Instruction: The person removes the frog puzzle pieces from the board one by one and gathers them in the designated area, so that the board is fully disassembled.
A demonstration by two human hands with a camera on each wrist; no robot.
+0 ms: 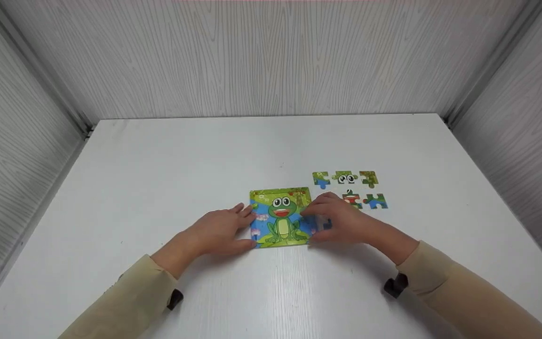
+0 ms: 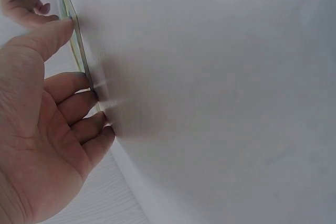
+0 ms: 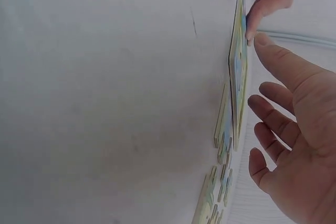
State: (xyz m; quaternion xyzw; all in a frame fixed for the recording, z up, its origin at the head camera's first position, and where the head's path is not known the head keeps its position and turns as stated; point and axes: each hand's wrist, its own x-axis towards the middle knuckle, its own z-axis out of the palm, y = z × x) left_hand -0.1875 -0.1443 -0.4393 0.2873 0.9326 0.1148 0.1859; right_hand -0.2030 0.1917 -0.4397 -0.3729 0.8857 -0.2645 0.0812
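Note:
A square frog picture puzzle board lies flat on the white table. At its left edge, my left hand touches the side with its fingers spread and the thumb by the near corner. Over the right edge of the board hovers my right hand, palm down, its fingers loosely bent with nothing gripped in the right wrist view. Loose jigsaw pieces lie beyond that hand, among them one with frog eyes and one with a red mouth. A blue piece is partly hidden under the right hand.
More loose pieces, such as a green and blue one, a corner one and a blue one, lie right of the board. White wood-grain panels enclose the table at the back and sides.

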